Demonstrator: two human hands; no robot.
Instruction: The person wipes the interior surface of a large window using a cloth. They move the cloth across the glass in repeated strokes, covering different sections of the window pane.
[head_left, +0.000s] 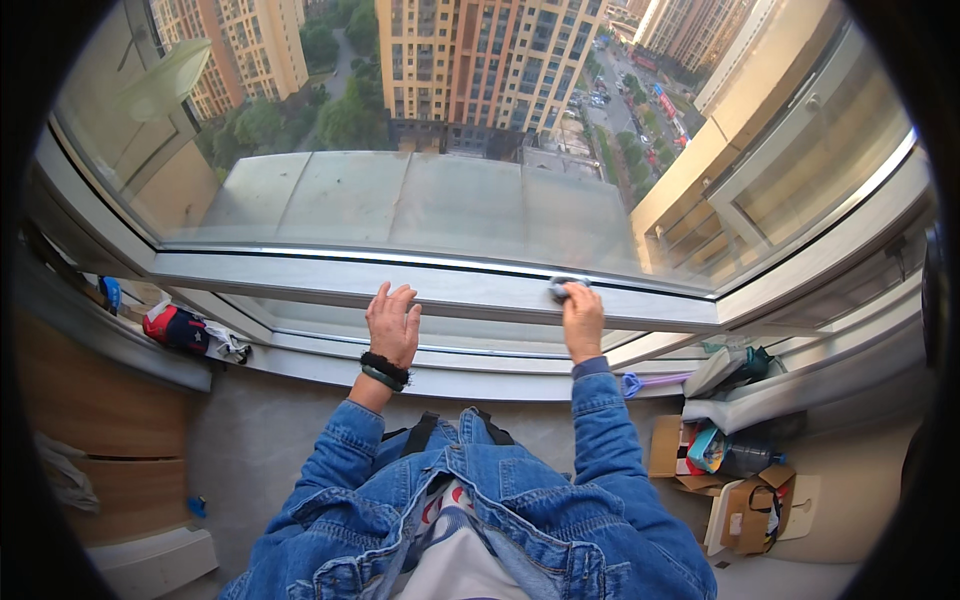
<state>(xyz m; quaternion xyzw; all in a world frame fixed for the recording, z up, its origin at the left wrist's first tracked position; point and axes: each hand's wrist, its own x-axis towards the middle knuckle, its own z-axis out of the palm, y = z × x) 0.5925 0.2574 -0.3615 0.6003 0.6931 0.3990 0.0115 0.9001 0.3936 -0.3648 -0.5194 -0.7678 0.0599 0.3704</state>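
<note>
A wide white window rail (465, 289) runs across in front of me below a large glass pane (465, 199). My right hand (583, 319) grips a small grey-and-black wad (568, 288), perhaps a cloth or scrubber, slightly blurred, against the right part of the rail near the glass. Toward the middle of the rail is my left hand (393, 322), holding nothing, its fingertips over the rail's front edge and its thumb apart. Whether those fingertips touch the rail, I cannot tell. A black fuzzy band (385, 367) and a dark bangle (381, 378) circle the left wrist.
A low sill (457, 384) lies under the rail. On it are a red-and-navy bag (176, 330) at left and a purple-handled tool (654, 380) at right. Cardboard boxes (757, 506) and a plastic bottle (746, 455) stand at lower right. Wooden panels (112, 405) are at left.
</note>
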